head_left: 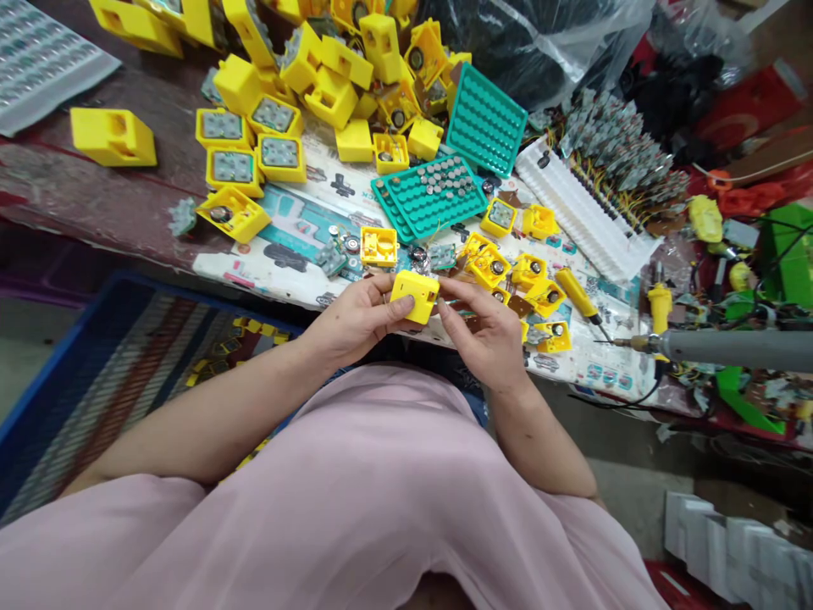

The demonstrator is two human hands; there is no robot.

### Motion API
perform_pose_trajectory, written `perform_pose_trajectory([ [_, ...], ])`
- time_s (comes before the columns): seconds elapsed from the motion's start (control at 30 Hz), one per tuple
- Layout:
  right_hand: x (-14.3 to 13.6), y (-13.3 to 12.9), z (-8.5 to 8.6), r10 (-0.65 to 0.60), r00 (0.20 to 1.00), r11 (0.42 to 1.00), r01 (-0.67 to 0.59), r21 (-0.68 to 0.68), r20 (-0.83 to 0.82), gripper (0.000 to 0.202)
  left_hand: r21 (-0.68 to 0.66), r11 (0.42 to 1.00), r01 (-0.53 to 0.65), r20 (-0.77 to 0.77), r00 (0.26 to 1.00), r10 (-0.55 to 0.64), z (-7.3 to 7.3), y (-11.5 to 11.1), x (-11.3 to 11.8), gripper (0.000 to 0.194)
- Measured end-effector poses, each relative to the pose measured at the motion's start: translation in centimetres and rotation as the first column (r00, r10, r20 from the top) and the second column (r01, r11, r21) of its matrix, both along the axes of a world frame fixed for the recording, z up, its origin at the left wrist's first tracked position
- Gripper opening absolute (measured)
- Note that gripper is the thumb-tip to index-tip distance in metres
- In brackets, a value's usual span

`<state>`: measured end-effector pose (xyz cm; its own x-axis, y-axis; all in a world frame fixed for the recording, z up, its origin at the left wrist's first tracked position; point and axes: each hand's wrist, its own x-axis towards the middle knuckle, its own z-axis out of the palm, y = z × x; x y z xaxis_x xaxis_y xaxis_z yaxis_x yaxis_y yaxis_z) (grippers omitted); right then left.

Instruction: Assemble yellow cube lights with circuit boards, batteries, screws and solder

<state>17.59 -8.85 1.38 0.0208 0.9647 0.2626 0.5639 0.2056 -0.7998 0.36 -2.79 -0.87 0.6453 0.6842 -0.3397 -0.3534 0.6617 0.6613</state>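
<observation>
My left hand (362,318) grips a yellow plastic housing (416,298) at the table's near edge, thumb on its face. My right hand (486,330) is at the housing's right side, its thumb and forefinger at the edge; its other fingers are partly hidden. Just beyond lies an open yellow housing (379,246) with parts inside. A small circuit board (443,256) and a round black-and-silver part (417,254) sit close to the fingertips. To the right are several open yellow housings (489,264) with wires and round parts in them.
Yellow housings (334,95) are heaped at the back. Green trays (438,216) hold small round metal pieces. A white rack (584,212) carries wired boards. At right, a yellow-handled screwdriver (577,296) lies near a grey tool shaft (730,347). A blue crate (57,373) stands below left.
</observation>
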Motion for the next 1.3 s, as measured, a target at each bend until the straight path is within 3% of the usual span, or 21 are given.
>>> perform_pose_trajectory([
  [0.47,0.8,0.1,-0.2,0.047,0.999,0.998,-0.046,-0.032,0.012,0.03,0.125,0.992,-0.007,-0.124,0.992,0.023,-0.3,-0.2,-0.1,0.052],
  [0.67,1.4,0.4,0.8,0.095,0.969,0.994,-0.105,0.032,0.227,0.024,0.197,0.98,0.017,-0.214,0.976,0.026,-0.4,-0.2,-0.2,0.06],
  [0.9,1.7,0.6,1.5,0.122,0.869,0.979,-0.184,0.085,0.48,0.022,0.284,0.956,0.077,-0.299,0.954,0.012,-0.3,-0.2,0.0,0.061],
  [1.1,1.6,0.0,1.6,0.144,0.814,0.978,-0.205,0.046,0.562,0.023,0.338,0.933,0.123,-0.328,0.945,-0.006,-0.2,-0.3,-0.2,0.056],
  [1.3,0.9,-0.4,0.8,0.07,0.791,0.959,-0.221,0.178,0.608,0.019,0.349,0.921,0.173,-0.351,0.935,-0.043,-0.2,-0.8,-0.6,0.05],
])
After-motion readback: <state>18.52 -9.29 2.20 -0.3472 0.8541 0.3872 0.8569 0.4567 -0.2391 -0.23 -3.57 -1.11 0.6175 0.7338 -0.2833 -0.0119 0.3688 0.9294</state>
